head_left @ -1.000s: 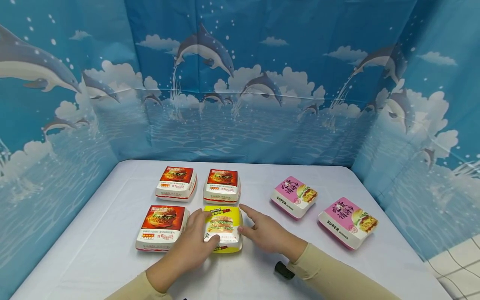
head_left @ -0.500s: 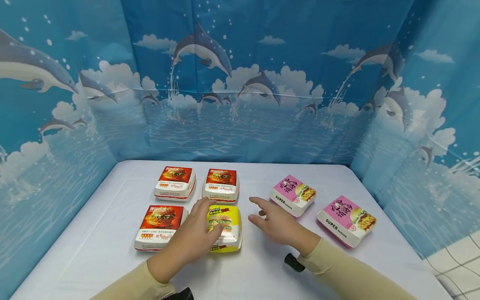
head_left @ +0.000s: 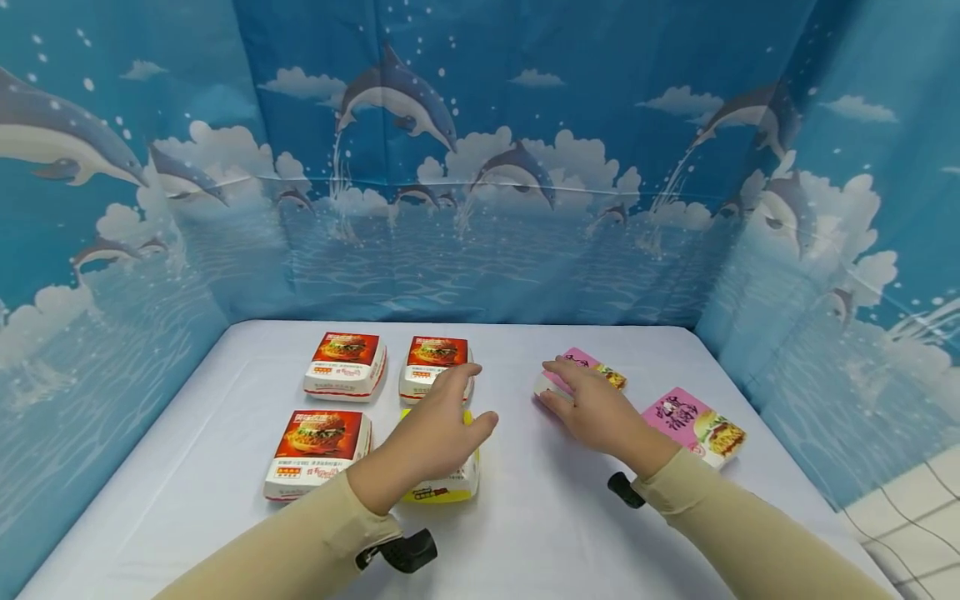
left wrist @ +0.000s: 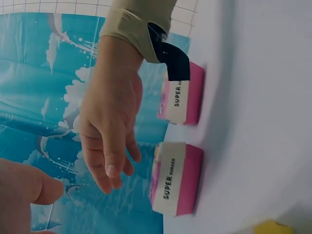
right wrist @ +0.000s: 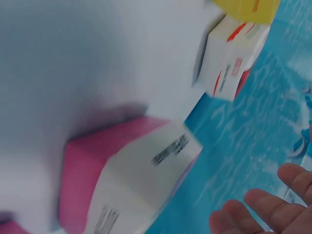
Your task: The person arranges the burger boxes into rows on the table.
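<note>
The yellow burger box (head_left: pixel 441 494) sits on the near side of the table, left of the middle, partly hidden under the person's left hand (head_left: pixel 441 427). That hand is over it with the fingers stretched out and the thumb apart, holding nothing. Off to the right, the right hand (head_left: pixel 596 407) is just as loose, its fingers extended and nothing in them; it hangs above the far pink box (head_left: pixel 609 375) and covers part of its top. From the wrist views I can see a gap between those fingers and the box.

The near pink box (head_left: pixel 699 423) lies further right, set at an angle, with the right forearm crossing in front of its near edge. Left of the yellow one is the near red box (head_left: pixel 318 450), and beyond them, side by side, stand the far left red box (head_left: pixel 345 365) and the far middle red box (head_left: pixel 435 353).

All six rest on the white tablecloth (head_left: pixel 517 525). Beige sleeves (head_left: pixel 738 517) cover the arms, and a blue dolphin backdrop (head_left: pixel 480 271) surrounds the far side.
</note>
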Demonstrator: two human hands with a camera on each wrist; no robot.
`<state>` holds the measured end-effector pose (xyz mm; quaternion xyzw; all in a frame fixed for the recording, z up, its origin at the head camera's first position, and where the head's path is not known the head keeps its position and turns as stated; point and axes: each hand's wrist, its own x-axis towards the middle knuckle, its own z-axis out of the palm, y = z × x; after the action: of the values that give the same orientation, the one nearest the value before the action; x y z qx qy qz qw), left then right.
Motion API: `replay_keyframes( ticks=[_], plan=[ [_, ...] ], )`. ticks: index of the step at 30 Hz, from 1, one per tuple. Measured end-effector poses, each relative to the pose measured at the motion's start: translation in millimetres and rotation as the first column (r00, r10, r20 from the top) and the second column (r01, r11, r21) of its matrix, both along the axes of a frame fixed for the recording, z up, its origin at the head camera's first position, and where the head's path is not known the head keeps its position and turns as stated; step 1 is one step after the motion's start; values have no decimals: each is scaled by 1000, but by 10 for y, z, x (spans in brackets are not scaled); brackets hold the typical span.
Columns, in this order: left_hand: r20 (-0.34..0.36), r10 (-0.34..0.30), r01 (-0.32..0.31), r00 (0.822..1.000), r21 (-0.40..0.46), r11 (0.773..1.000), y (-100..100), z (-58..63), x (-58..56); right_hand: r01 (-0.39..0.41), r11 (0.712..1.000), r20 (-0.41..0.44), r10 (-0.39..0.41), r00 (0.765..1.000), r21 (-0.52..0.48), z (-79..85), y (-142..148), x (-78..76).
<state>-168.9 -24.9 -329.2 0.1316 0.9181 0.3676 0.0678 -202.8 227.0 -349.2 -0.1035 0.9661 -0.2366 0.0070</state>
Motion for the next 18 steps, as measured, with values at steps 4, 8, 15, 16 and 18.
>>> replay_keyframes(
  ticks=[4,8,15,16,18],
  plan=[
    [9,-32,32,999,7,999,169,72,-75,36,999,3,-36,999,24,-9,183,-93],
    [11,-66,66,998,-3,998,325,112,-152,85,995,41,-87,995,45,-33,339,-172],
    [30,-109,110,994,-20,994,593,101,-324,140,988,67,-144,987,61,-64,554,-273],
    [36,-110,110,993,-19,994,631,97,-353,140,988,67,-144,987,66,-62,576,-282],
    [45,-111,112,993,-19,993,704,76,-418,136,988,71,-141,988,68,-64,619,-299]
  ],
)
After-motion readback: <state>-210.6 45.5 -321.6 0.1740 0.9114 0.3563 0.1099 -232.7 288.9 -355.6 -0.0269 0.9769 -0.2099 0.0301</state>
